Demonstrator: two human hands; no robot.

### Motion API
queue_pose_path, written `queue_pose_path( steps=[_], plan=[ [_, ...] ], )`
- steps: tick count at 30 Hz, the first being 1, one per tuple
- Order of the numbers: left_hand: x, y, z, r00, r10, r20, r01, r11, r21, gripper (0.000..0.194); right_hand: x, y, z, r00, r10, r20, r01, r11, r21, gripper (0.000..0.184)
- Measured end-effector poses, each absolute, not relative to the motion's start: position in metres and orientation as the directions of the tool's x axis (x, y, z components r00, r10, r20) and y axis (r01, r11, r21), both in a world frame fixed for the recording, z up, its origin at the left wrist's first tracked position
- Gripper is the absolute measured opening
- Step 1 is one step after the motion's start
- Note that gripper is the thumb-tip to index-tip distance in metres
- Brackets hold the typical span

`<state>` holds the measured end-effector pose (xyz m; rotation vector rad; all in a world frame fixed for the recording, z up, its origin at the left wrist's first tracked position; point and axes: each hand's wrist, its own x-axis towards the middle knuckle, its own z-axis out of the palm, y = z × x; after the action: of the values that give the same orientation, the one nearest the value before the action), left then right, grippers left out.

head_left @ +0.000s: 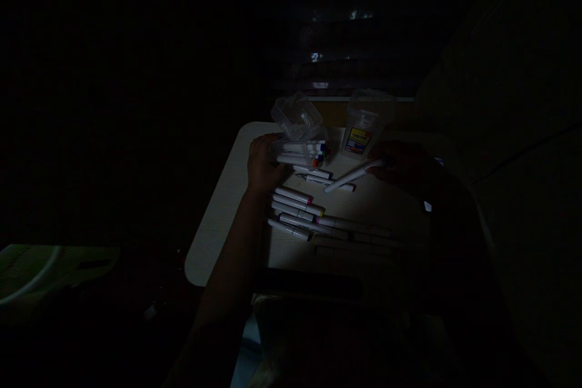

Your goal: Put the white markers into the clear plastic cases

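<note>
My left hand (264,163) is wrapped round the left side of a clear plastic box (297,160) lying on its side. Inside it are several white markers with coloured ends, and its clear lid (296,116) stands tilted open above. My right hand (398,163) grips a white marker (350,179) by one end, its other end slanting down to the left over the table. Beneath that marker lies a pen (313,179) with a pointed tip. More white markers (295,212) are spread in rows nearer to me, some lost in shadow.
An upright clear container (359,133) with a yellow label stands behind my right hand. The white table (213,224) has rounded corners. A lit object (428,206) shows partly beside my right forearm. Green printed material (59,264) lies at the lower left. Most surroundings are very dark.
</note>
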<state>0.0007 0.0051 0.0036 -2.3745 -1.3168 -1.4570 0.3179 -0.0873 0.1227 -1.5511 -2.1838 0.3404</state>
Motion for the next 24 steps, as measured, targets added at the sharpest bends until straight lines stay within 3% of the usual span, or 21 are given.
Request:
queue_pose_path(
  steps=[14,24],
  plan=[
    [0.001,0.005,0.005,0.185,0.657,0.731,0.699,-0.611,0.373,0.063,0.307,-0.095,0.130,-0.222,0.837,0.499,0.746,0.476,-0.465,0.033],
    [0.001,0.003,0.003,0.166,0.666,0.728,0.695,-0.602,0.393,0.063,0.295,-0.117,0.152,-0.157,0.658,0.736,0.799,0.523,-0.297,0.031]
  ],
)
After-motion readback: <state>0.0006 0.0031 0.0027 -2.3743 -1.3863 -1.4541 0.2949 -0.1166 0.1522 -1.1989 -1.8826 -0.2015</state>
